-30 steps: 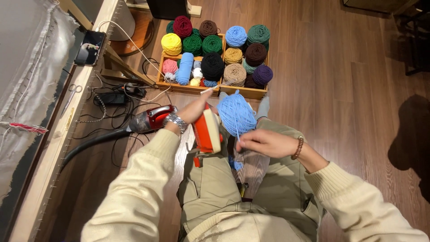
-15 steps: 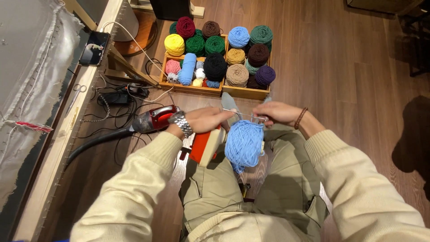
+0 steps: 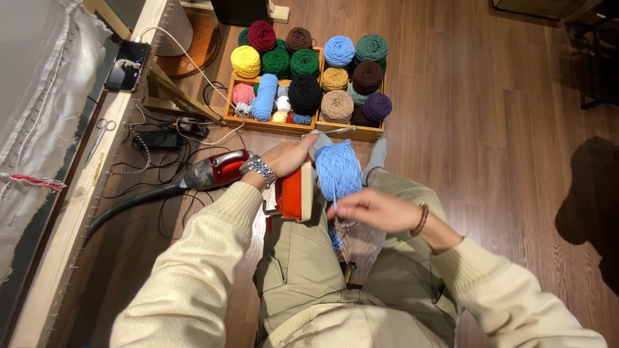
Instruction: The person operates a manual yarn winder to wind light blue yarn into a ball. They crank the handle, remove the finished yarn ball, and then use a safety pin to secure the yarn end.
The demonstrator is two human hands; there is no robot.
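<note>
A light blue yarn ball [image 3: 337, 169] sits on a red and cream winder [image 3: 296, 191] that rests on my lap. My left hand [image 3: 287, 156] lies over the winder's top and grips it, fingertips reaching the ball and a thin metal rod [image 3: 330, 131]. My right hand [image 3: 374, 209] is just below the ball on the near side, blurred, fingers pinched on a blue strand [image 3: 334, 212] that hangs from the ball. A wristwatch is on my left wrist and a bead bracelet on my right.
Two wooden crates [image 3: 303, 126] hold several coloured yarn balls on the wood floor ahead. A red tool with a black hose [image 3: 216, 171] and tangled cables lie to the left. Further left, a phone [image 3: 127, 66] and scissors [image 3: 100, 132] rest on a wooden frame [image 3: 77, 212] with cloth.
My right hand has swung from the far side of the blue ball to its near side, and the ball has shifted away from me. My left hand stays on the winder.
</note>
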